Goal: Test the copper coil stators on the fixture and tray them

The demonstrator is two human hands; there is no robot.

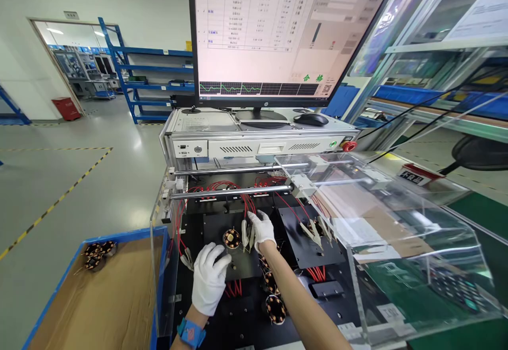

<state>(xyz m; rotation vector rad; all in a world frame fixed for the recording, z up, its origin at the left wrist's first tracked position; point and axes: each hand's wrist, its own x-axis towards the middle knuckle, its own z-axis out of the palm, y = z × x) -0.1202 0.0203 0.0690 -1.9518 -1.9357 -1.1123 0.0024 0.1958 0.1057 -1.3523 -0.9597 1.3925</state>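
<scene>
Both my hands wear white gloves inside a black test fixture (301,244). My left hand (209,276) rests fingers curled on the black plate, just left of a round copper-wound coil part (231,238) seated there. My right hand (262,229) reaches past that part and pinches a metal clip (245,233) on a red wire beside it. Several more wound coil parts (275,307) lie under my right forearm. Another set of metal clips (313,230) lies on the right plate.
A clear acrylic cover (397,244) stands swung open at right. A monitor (278,32) with test tables tops the tester cabinet (254,146). A blue-edged cardboard tray (103,297) at left holds a few coil parts (96,253). Blue shelving stands at back left.
</scene>
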